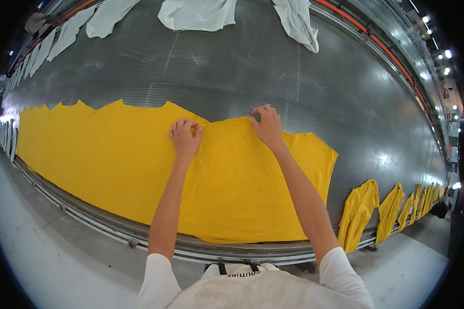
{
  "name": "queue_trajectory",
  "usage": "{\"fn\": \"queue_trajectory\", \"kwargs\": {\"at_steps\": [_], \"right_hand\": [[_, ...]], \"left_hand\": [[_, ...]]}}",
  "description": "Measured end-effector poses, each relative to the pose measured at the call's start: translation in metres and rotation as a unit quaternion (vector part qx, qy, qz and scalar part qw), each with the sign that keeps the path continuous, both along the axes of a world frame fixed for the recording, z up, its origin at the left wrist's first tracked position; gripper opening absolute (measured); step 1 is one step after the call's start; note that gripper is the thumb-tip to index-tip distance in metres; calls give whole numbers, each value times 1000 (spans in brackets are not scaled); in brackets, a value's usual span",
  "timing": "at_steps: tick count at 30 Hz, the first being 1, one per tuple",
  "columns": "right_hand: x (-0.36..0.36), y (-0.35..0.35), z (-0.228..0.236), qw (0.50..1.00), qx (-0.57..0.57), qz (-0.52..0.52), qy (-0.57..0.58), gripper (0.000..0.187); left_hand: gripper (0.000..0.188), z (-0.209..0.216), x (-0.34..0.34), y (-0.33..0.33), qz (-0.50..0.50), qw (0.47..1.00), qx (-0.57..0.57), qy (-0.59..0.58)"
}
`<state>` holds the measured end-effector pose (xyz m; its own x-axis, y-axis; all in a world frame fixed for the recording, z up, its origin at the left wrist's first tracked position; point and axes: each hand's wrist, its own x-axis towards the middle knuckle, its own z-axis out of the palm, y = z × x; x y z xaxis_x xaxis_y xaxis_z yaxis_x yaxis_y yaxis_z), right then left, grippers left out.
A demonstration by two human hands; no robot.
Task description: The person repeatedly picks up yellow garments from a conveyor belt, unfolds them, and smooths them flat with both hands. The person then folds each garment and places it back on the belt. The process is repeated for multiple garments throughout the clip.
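A yellow knit shirt panel [237, 190] lies spread on the dark long table [221, 67] in front of me. My left hand [185, 139] is closed at the panel's far edge, pinching the cloth near its left corner, where it meets the neighbouring yellow panel [98, 149]. At the same far edge, further right, my right hand [267, 126] has its fingers curled, with a gap between thumb and forefinger; the thumb touches the cloth. Some creases run through the panel beneath my left wrist. Its near edge hangs by the table's front rail.
More yellow panels overlap in a row to the left. Folded yellow pieces [360, 213] lie along the near edge at right. White garment pieces [198, 14] rest across the table's far side. A metal rail [232, 255] edges the table before me; a red-orange strip [345, 16] runs along the far side.
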<state>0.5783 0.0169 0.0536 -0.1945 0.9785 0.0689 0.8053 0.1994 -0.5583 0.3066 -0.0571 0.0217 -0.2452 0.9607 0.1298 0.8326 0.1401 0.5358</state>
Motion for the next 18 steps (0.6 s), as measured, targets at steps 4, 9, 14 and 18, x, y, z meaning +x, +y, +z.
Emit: {"fn": "queue_trajectory", "kwargs": {"at_steps": [4, 9, 14, 18], "right_hand": [[2, 9, -17, 999, 30, -20, 17, 7], [1, 15, -14, 998, -2, -33, 46, 5], [17, 13, -3, 992, -42, -37, 111, 13], [69, 5, 35, 987, -63, -74, 126, 16]], "left_hand": [[13, -4, -6, 7, 5, 996, 45, -81], [17, 7, -9, 18, -17, 997, 59, -53], [14, 3, -12, 20, -26, 990, 35, -136], [15, 11, -16, 21, -1, 980, 30, -198]]}}
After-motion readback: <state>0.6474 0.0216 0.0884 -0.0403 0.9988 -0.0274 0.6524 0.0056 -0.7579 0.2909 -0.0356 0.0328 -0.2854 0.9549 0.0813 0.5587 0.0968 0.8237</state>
